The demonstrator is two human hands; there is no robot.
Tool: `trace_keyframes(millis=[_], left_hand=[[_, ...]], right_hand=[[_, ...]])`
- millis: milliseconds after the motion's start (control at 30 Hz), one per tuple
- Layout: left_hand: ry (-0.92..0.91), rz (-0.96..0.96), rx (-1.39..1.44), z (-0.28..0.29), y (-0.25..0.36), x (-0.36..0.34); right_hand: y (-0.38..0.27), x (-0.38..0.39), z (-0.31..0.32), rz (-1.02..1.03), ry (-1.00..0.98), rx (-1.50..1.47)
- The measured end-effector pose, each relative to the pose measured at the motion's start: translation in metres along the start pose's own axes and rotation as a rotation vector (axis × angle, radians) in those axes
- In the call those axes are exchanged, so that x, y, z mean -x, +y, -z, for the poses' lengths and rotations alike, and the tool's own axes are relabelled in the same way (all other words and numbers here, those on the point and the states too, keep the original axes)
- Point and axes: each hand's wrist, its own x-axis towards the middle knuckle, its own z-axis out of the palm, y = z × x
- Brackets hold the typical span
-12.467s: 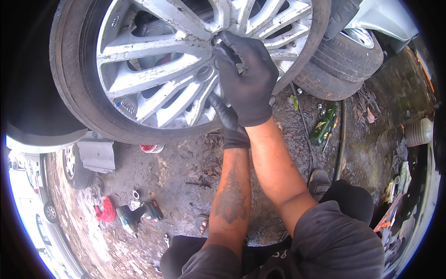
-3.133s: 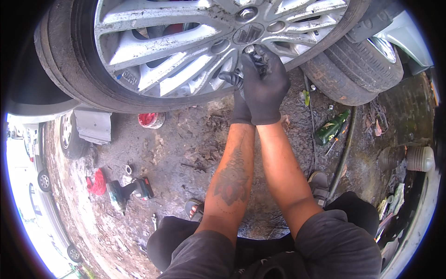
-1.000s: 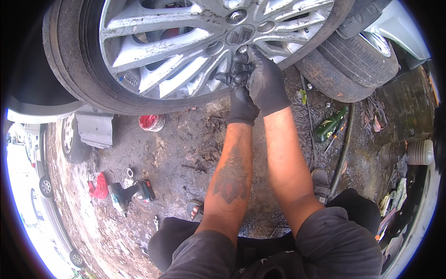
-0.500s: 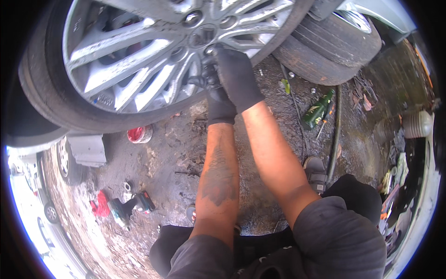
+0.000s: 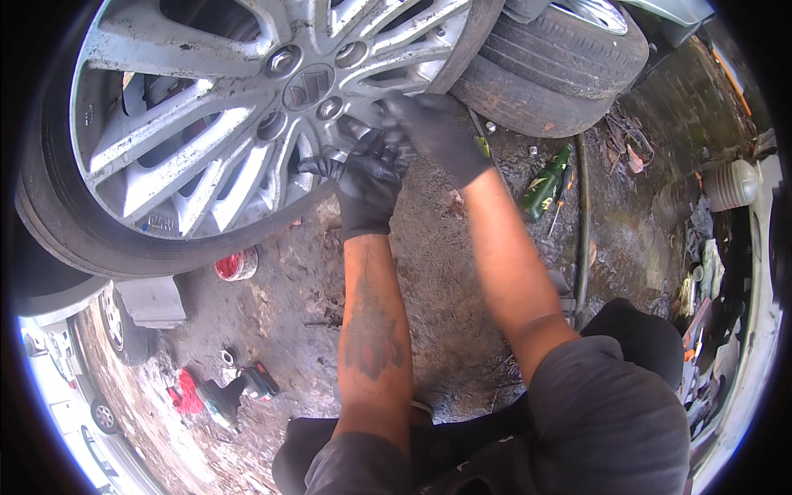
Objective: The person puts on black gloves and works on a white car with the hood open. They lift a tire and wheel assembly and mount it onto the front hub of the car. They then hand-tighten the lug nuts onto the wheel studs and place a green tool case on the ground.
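Note:
A silver multi-spoke alloy wheel [image 5: 307,87] with its black tyre [image 5: 198,250] fills the upper left. Two of its bolt holes show metal fasteners, a lug bolt [image 5: 283,60] left of the centre cap and another lug bolt [image 5: 329,108] below right of it; other holes look dark. In a black glove, my left hand [image 5: 367,188] is just below the wheel's lower right spokes, thumb out and fingers apart, partly curled. I make out nothing in it. Beside it on the right, my right hand [image 5: 436,136], also gloved, is smeared by motion, so its fingers and any content are unclear.
Two stacked tyres [image 5: 549,74] stand at the upper right. A green bottle [image 5: 544,186], a screwdriver [image 5: 559,206] and a dark hose [image 5: 583,223] lie right. Lower left are a red-filled tub [image 5: 237,265], a cordless power tool [image 5: 235,392] and a red cloth [image 5: 188,392].
My right hand has come away from the bolt below the centre cap and moved right. My left hand has parted from it and turned. The view has shifted, so the wheel sits further left.

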Motion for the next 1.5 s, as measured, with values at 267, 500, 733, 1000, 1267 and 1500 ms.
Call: trace_keyframes(millis=[267,500,733,1000,1267,1500], left_hand=[[0.059,-0.007,0.022,-0.021,-0.004,-0.001],[0.087,-0.031,-0.064,-0.023,-0.009,0.0],[0.041,-0.053,-0.022,-0.018,-0.007,0.002],[0.032,-0.057,-0.073,-0.016,-0.003,0.001],[-0.02,-0.032,0.013,-0.008,-0.008,-0.003],[0.058,-0.012,0.012,-0.017,-0.005,0.005]], right_hand=[[0.084,0.015,0.228,-0.518,0.631,1.345],[0.116,0.026,0.263,-0.426,0.642,1.461],[0.122,0.019,0.259,-0.49,0.694,1.526],[0.132,0.014,0.248,-0.206,0.799,1.429],[0.09,-0.006,0.136,0.641,0.798,0.453],[-0.038,0.011,-0.023,0.992,0.513,0.269]])
